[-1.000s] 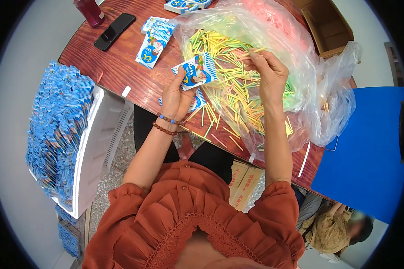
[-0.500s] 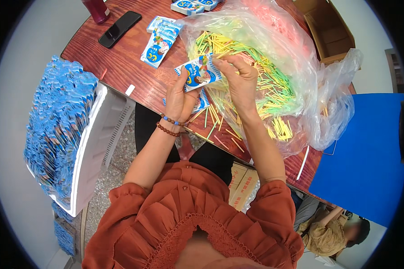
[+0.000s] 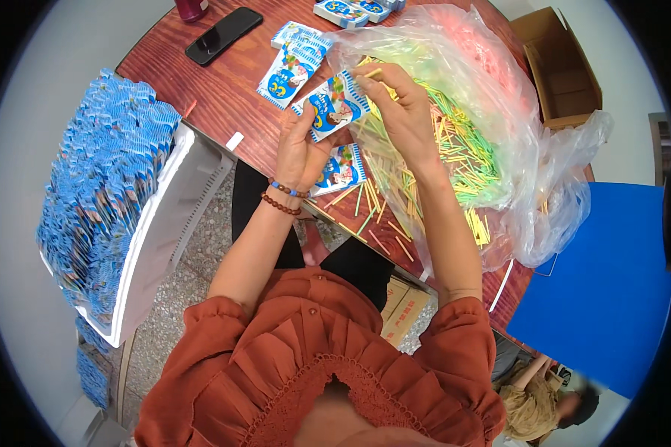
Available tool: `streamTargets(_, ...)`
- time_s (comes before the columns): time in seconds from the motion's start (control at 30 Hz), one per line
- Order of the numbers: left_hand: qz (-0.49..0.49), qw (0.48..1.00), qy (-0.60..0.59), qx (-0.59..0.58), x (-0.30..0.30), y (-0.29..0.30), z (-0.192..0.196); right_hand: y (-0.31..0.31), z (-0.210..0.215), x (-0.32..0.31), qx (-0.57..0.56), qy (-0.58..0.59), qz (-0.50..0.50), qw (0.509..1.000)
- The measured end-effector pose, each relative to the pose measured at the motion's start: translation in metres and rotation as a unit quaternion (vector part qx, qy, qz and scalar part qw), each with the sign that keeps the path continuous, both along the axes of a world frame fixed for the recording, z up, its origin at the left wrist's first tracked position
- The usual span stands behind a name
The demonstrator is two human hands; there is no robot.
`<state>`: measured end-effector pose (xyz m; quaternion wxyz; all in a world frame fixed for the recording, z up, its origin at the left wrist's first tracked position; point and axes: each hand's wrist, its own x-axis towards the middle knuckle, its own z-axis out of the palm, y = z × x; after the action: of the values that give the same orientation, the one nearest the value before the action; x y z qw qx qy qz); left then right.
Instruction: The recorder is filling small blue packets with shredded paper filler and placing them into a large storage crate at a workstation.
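Observation:
A small blue-and-white printed packet (image 3: 332, 110) is pinched in my left hand (image 3: 300, 153), its striped edge slanting up toward the right. Close by its upper right corner, my right hand (image 3: 408, 112) has thumb and fingers closed on a thin yellow stick (image 3: 373, 73). Whether the stick's end is inside the packet I cannot tell. Below my left hand another such packet (image 3: 345, 167) lies on the table's near edge. Beyond it rests an overlapping pile of the same packets (image 3: 291, 71). Loose yellow, green and pink sticks (image 3: 466, 141) lie to the right, partly under my right forearm.
A clear plastic bag (image 3: 499, 97) spreads around the sticks on the reddish wooden table (image 3: 231, 89). A phone (image 3: 224, 36) and more packs (image 3: 350, 11) lie at the far side. Left stands a white crate (image 3: 153, 238) crammed with packets; right, a cardboard box (image 3: 563, 71) and blue board (image 3: 589, 283). A person (image 3: 533, 406) sits lower right.
The whole view has shifted and turned slightly. The packet in my left hand is tilted more steeply, and my right hand's fingertips with the yellow stick sit a little higher against its upper corner.

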<state>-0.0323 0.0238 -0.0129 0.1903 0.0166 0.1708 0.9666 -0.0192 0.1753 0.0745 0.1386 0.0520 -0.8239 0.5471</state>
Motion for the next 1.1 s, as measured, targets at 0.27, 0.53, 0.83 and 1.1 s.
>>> streamTargets(0.27, -0.012, 0.998, -0.035, 0.044, -0.011, -0.013, 0.003, -0.010, -0.004, -0.011, 0.134, 0.133, 0.040, 0.981)
streamTargets(0.53, 0.013, 0.998, -0.015, 0.053, -0.019, -0.023, 0.011, -0.036, 0.014, -0.017, 0.037, 0.073, -0.007, 0.997)
streamTargets(0.83, 0.014, 0.990, -0.033, 0.138, -0.030, -0.023, 0.001, -0.054, 0.007, -0.017, 0.155, 0.035, -0.017, 0.987)
streamTargets(1.1, 0.067, 0.996, 0.024, 0.052, -0.042, -0.049, 0.005, -0.050, 0.011, -0.029, 0.117, 0.138, 0.057, 0.982)
